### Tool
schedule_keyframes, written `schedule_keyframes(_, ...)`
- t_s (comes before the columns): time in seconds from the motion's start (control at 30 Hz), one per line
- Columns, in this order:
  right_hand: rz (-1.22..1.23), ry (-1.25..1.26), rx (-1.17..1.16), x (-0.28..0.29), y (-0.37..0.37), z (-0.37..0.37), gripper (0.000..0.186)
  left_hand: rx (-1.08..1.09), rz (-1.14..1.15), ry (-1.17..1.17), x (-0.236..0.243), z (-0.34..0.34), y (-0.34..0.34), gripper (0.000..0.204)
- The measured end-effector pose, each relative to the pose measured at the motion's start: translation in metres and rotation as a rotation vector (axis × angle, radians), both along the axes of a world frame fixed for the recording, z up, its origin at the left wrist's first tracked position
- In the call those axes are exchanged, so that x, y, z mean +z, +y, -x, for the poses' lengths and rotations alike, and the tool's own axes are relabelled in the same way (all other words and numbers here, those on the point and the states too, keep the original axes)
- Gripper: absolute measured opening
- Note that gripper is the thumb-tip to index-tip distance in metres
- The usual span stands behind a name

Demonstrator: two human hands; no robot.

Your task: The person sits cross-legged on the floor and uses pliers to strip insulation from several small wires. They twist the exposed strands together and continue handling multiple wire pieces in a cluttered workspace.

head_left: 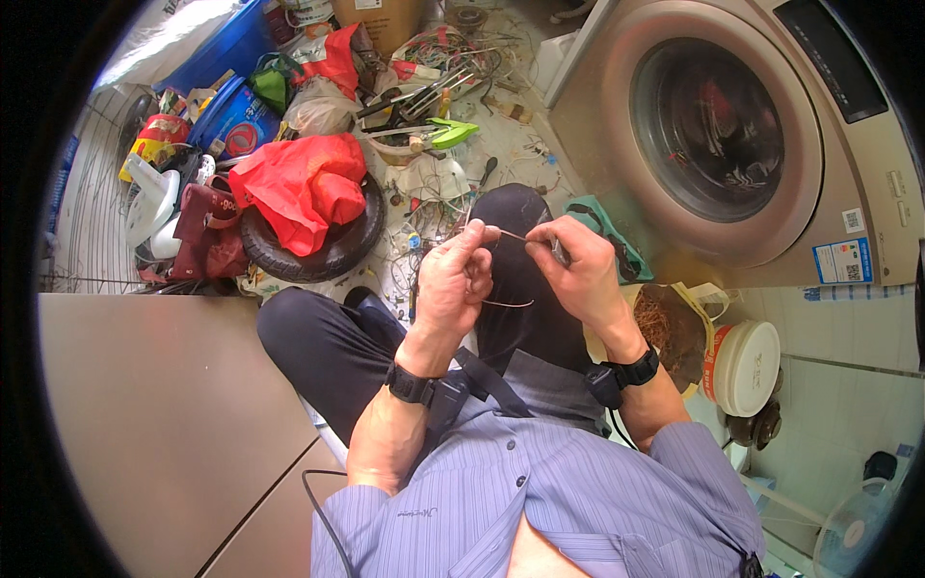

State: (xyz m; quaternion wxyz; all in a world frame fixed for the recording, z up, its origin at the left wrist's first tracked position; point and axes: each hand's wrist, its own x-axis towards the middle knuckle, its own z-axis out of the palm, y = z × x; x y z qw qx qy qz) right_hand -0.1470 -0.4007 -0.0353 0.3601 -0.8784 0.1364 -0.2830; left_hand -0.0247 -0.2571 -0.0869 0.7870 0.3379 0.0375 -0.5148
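Note:
A thin wire (512,235) stretches between my two hands, above my right knee. My left hand (457,279) pinches its left end between thumb and forefinger, the other fingers curled in. Below that hand a loose wire end (509,304) sticks out to the right; whether it is the same wire I cannot tell. My right hand (581,265) is closed at the wire's other end. A small grey metal piece (560,253) shows between its fingers, perhaps a blade, mostly hidden by them.
Tangled wire scraps (445,58) and hand tools with a green handle (451,133) lie ahead. A red bag (301,193) rests on a black tyre (275,255) to the left. A washing machine (617,144), a bag of copper-coloured wire (655,323) and a lidded tub (752,366) stand right.

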Motion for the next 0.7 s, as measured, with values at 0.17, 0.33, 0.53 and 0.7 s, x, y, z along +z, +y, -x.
schedule_keyframes(0.17,0.023,-0.026,0.022,-0.002,-0.001,0.000,0.016,-0.057,-0.009,-0.026,0.002,0.001,0.000,0.021)
schedule_keyframes(0.33,0.050,-0.002,0.077,-0.004,-0.003,0.001,0.017,-0.010,0.016,-0.036,0.003,0.002,0.000,0.014)
schedule_keyframes(0.53,-0.076,0.092,0.125,0.001,-0.007,0.002,0.016,-0.009,0.014,-0.109,0.002,0.002,-0.001,0.011)
schedule_keyframes(0.7,-0.213,0.179,0.086,0.010,-0.005,-0.002,0.016,-0.007,-0.027,-0.212,0.005,0.007,-0.003,0.012)
